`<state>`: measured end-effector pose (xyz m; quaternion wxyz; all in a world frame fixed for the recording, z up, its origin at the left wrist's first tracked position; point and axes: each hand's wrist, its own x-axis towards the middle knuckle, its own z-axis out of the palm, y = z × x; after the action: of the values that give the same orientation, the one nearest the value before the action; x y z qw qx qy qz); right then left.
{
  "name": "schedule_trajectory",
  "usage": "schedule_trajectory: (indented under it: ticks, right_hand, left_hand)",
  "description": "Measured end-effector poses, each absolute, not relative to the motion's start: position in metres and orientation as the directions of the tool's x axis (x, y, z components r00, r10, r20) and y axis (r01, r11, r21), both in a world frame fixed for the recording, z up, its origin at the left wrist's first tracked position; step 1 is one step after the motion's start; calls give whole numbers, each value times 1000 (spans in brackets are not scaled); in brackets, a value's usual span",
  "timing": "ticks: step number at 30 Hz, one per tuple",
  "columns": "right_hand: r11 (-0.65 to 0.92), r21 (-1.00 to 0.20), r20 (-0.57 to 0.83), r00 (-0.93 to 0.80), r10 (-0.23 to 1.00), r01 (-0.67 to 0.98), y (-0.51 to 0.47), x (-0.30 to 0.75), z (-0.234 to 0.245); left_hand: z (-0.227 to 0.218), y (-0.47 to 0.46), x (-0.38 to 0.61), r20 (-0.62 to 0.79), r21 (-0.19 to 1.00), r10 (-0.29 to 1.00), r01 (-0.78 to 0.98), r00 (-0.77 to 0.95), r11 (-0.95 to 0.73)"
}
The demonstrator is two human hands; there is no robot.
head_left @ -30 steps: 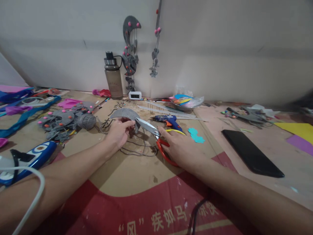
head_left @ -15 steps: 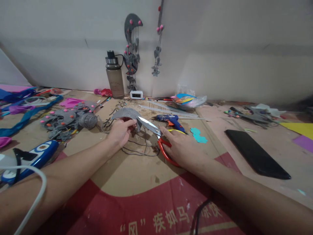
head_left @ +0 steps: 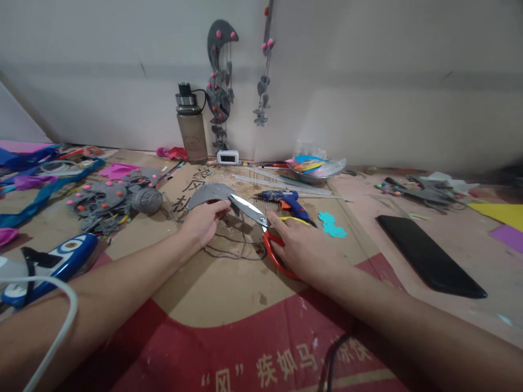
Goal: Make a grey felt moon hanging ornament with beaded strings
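Between the thumb and fingers of my left hand (head_left: 204, 220) is a grey felt crescent (head_left: 210, 191), its curved edge facing away from me. My right hand (head_left: 302, 242) grips a pair of scissors (head_left: 250, 208) by the red handles. The blades point to the upper left, and their tips touch or overlap the felt's right end; I cannot tell which. Loose grey yarn (head_left: 232, 253) lies in loops on the cardboard below the felt. Just beyond the scissors rests a blue glue gun (head_left: 286, 200).
At left are a yarn ball (head_left: 147, 201), grey felt pieces with pompoms (head_left: 104, 198) and a blue-white device (head_left: 67, 256). A bottle (head_left: 192, 130) and small clock (head_left: 227, 158) stand by the wall. At right lie teal cutouts (head_left: 332, 225) and a black phone (head_left: 429, 256).
The felt crescent has tilted slightly in my left hand, and more printed characters on the cardboard show behind it. My right hand and the scissors have hardly moved.
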<state>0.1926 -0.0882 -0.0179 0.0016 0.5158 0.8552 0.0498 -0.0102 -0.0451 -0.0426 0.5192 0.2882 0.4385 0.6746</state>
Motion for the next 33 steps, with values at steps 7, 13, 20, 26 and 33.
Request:
schedule_trajectory:
  ticks: [7,13,20,26,33]
  right_hand:
    - [453,128,67,-463,884,882,-90,192,-17]
    - [441,95,35,-446,894,892,-92,190,-13]
    - [441,92,21,-444,896,893,-90,191,-14]
    - [460,94,59,-466,883,883,-89,194,-16]
    - [465,103,48,-471,881,879,-88,194,-14]
  left_hand:
    - [-46,-42,-13,-82,897,960,-440,-268,-46]
    - [-44,-42,-13,-119,885,958,-465,-261,-17]
    - [-44,-42,-15,-145,888,961,-459,-235,22]
    - [-46,-43,-13,-92,912,960,-410,-266,-26]
    - [-47,-44,-11,-60,929,956,-366,-288,-52]
